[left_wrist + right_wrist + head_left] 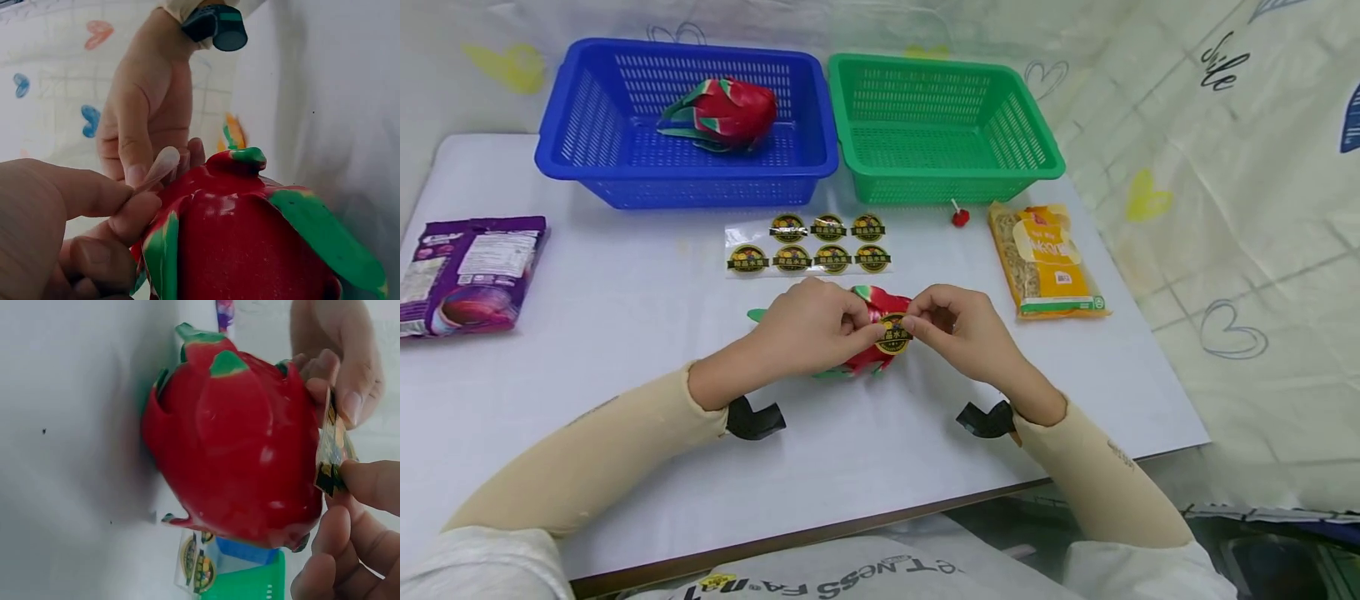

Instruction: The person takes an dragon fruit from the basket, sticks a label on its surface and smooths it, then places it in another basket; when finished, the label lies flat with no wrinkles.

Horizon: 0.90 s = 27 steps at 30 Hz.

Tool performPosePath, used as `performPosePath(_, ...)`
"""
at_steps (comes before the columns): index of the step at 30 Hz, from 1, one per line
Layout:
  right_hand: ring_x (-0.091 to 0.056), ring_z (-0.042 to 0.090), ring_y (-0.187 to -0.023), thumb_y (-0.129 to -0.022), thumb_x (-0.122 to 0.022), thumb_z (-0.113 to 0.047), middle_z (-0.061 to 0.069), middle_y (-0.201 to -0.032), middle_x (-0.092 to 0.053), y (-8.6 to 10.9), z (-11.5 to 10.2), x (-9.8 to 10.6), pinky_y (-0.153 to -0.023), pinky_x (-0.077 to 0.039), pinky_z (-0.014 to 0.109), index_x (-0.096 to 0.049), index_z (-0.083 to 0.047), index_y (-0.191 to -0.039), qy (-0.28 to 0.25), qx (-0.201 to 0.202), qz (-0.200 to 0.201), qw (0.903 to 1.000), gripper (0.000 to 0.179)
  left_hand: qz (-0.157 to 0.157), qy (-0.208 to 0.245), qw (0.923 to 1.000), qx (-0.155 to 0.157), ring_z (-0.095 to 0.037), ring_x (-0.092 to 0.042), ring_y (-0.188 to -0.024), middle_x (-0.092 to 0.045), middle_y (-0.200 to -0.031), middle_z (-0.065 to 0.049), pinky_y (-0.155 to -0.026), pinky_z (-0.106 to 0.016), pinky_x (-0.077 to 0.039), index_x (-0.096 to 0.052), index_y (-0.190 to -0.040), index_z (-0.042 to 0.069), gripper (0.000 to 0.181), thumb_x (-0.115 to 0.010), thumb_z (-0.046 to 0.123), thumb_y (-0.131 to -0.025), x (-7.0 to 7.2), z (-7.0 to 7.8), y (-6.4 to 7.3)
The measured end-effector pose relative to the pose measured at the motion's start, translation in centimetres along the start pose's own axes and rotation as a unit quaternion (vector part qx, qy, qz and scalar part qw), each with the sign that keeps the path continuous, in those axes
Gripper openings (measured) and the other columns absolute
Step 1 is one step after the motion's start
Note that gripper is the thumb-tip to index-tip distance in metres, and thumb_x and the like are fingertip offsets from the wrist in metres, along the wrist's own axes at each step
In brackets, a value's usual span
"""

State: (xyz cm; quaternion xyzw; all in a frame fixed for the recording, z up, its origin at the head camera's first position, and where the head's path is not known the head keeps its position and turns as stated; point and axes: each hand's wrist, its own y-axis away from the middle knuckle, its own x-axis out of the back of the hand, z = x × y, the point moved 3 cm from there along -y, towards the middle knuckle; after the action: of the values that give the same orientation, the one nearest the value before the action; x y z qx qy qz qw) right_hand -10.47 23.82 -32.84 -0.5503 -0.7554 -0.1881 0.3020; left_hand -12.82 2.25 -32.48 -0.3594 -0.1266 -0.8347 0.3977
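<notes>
A red dragon fruit (863,360) with green-tipped scales lies on the white table, partly covered by both hands in the head view. Just over its upper surface is a round black-and-gold sticker (893,335). My left hand (808,329) pinches the sticker's left edge between thumb and forefinger. On the opposite edge, my right hand (966,333) pinches it the same way. From the right wrist side, the sticker (331,450) is seen nearly edge-on, close along the dragon fruit (237,444). Its pale back curls up in the left wrist view.
Behind the hands lies a sheet of round stickers (808,246). A blue basket (700,173) holds another dragon fruit (741,112); a green basket (955,179) stands beside it. A purple packet (475,275) lies left, a yellow noodle packet (1048,258) right, near a small red item (960,218).
</notes>
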Motion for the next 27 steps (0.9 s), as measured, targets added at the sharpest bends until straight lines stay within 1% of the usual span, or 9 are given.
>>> performPosePath(3, -0.052, 0.017, -0.070, -0.095, -0.077, -0.017, 0.001, -0.078, -0.062, 0.1, 0.0, -0.2, -0.062, -0.044, 0.026, -0.071, -0.011, -0.093, 0.017, 0.019, 0.016, 0.9996, 0.009, -0.006, -0.029, 0.9995, -0.008, -0.006, -0.036, -0.047, -0.037, -0.047, 0.012, -0.047, -0.021, -0.022, -0.052, -0.054, 0.022, 0.047, -0.071, 0.030, -0.097, -0.1, 0.4, -0.3)
performPosePath(6, -0.052, 0.015, -0.070, -0.093, -0.079, -0.016, -0.001, -0.076, -0.062, 0.0, -0.1, -0.4, -0.063, -0.046, 0.029, -0.069, -0.012, -0.089, 0.038, 0.040, 0.029, 0.9981, 0.012, -0.003, -0.045, 0.9989, -0.009, -0.007, -0.038, -0.046, -0.038, -0.045, 0.012, -0.046, -0.021, -0.023, -0.045, -0.051, 0.023, 0.052, -0.069, 0.028, -0.096, -0.1, 0.6, -0.6)
performPosePath(11, -0.052, 0.014, -0.069, -0.091, -0.082, -0.016, -0.001, -0.074, -0.062, -0.3, -0.4, -0.5, -0.063, -0.046, 0.028, -0.068, -0.011, -0.085, 0.049, 0.053, 0.040, 0.9966, 0.015, 0.003, -0.063, 0.9980, 0.000, -0.008, -0.041, -0.046, -0.039, -0.044, 0.011, -0.044, -0.021, -0.024, -0.043, -0.049, 0.023, 0.053, -0.068, 0.027, -0.096, 0.0, 0.8, -0.7)
performPosePath(15, -0.052, 0.015, -0.070, -0.090, -0.083, -0.016, 0.000, -0.074, -0.062, -0.5, -0.8, -0.5, -0.064, -0.046, 0.027, -0.068, -0.011, -0.085, 0.060, 0.061, 0.053, 0.9950, 0.017, 0.017, -0.089, 0.9958, 0.006, -0.008, -0.040, -0.047, -0.037, -0.045, 0.011, -0.042, -0.021, -0.023, -0.042, -0.048, 0.024, 0.053, -0.067, 0.028, -0.095, 0.1, 0.9, -0.7)
performPosePath(17, -0.053, 0.016, -0.070, -0.090, -0.083, -0.017, 0.000, -0.075, -0.062, -0.5, -1.0, -0.5, -0.064, -0.044, 0.027, -0.068, -0.010, -0.086, 0.077, 0.067, 0.059, 0.9930, 0.018, 0.021, -0.105, 0.9942, 0.008, -0.008, -0.038, -0.048, -0.034, -0.046, 0.011, -0.042, -0.022, -0.022, -0.040, -0.048, 0.024, 0.054, -0.066, 0.028, -0.095, 0.2, 0.8, -0.9)
performPosePath(20, -0.052, 0.017, -0.069, -0.088, -0.085, -0.022, 0.000, -0.076, -0.062, -0.6, -1.2, -0.4, -0.063, -0.041, 0.026, -0.067, -0.011, -0.093, 0.117, 0.074, 0.070, 0.9879, 0.022, 0.016, -0.123, 0.9922, 0.014, -0.008, -0.035, -0.050, -0.030, -0.048, 0.011, -0.044, -0.023, -0.019, -0.036, -0.050, 0.025, 0.055, -0.068, 0.032, -0.094, 0.4, 0.7, -1.0)
performPosePath(23, -0.049, 0.017, -0.064, -0.087, -0.086, -0.026, 0.001, -0.075, -0.060, -0.7, -1.1, -0.3, -0.059, -0.038, 0.027, -0.066, -0.011, -0.101, 0.134, 0.067, 0.072, 0.9862, 0.028, 0.004, -0.122, 0.9923, 0.022, -0.008, -0.034, -0.051, -0.031, -0.049, 0.011, -0.046, -0.024, -0.019, -0.037, -0.051, 0.024, 0.055, -0.070, 0.036, -0.093, 0.6, 0.4, -1.2)
performPosePath(25, -0.047, 0.015, -0.062, -0.087, -0.086, -0.027, 0.001, -0.073, -0.057, -0.8, -0.8, -0.3, -0.057, -0.037, 0.027, -0.065, -0.011, -0.102, 0.121, 0.050, 0.063, 0.9894, 0.030, -0.004, -0.112, 0.9933, 0.028, -0.007, -0.036, -0.051, -0.034, -0.048, 0.012, -0.046, -0.024, -0.020, -0.039, -0.051, 0.024, 0.055, -0.071, 0.038, -0.093, 0.7, 0.2, -1.2)
performPosePath(27, -0.046, 0.016, -0.061, -0.089, -0.085, -0.026, 0.001, -0.071, -0.054, -0.9, -0.4, -0.4, -0.056, -0.035, 0.027, -0.063, -0.011, -0.101, 0.096, 0.031, 0.052, 0.9935, 0.030, -0.009, -0.104, 0.9941, 0.030, -0.007, -0.036, -0.051, -0.035, -0.047, 0.012, -0.046, -0.024, -0.020, -0.041, -0.051, 0.024, 0.055, -0.070, 0.041, -0.094, 0.7, 0.0, -1.3)
